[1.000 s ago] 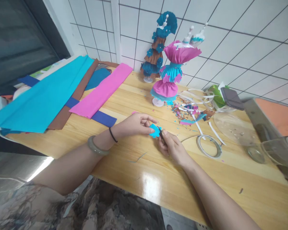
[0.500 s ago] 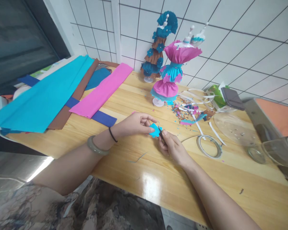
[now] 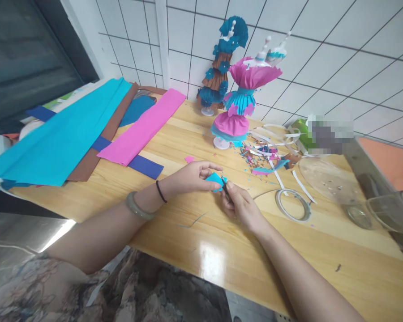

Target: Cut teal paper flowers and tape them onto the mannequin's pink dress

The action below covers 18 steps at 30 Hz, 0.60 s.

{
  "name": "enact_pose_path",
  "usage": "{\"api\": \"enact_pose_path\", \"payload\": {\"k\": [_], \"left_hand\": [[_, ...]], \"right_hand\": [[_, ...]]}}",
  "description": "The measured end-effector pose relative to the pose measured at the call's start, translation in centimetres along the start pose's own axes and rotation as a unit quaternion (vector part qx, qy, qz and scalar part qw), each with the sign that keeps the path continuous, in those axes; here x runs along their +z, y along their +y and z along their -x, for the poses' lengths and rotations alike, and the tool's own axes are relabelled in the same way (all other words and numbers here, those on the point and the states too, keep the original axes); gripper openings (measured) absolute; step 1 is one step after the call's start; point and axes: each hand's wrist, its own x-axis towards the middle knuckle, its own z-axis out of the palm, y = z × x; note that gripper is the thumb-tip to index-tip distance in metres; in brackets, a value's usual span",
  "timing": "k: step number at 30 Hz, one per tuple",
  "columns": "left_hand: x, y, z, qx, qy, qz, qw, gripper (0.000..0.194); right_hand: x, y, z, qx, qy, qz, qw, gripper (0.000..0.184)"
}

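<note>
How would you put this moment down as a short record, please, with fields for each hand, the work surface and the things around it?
Left hand: holds a small blue paper piece
Right hand: grips a dark tool at the paper's edge; its kind is unclear
Surface: wooden table
Left side: turquoise sheet; pink strip lying across a dark blue strip
Back: two ruffled paper figures, one pink and blue, one brown and teal
Right side: tape ring, paper scraps
</note>
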Motion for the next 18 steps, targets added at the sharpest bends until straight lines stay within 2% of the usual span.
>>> {"api": "enact_pose_path", "payload": {"k": [11, 18], "left_hand": [[0.24, -0.46, -0.19, -0.007, 0.019, -0.009, 1.0, 0.053], [0.26, -0.23, -0.04, -0.006, 0.006, -0.006, 1.0, 0.057]], "right_hand": [[0.09, 0.03, -0.12, -0.003, -0.009, -0.006, 1.0, 0.047], [0.07, -0.2, 0.0, 0.005, -0.004, 0.01, 1.0, 0.047]]}}
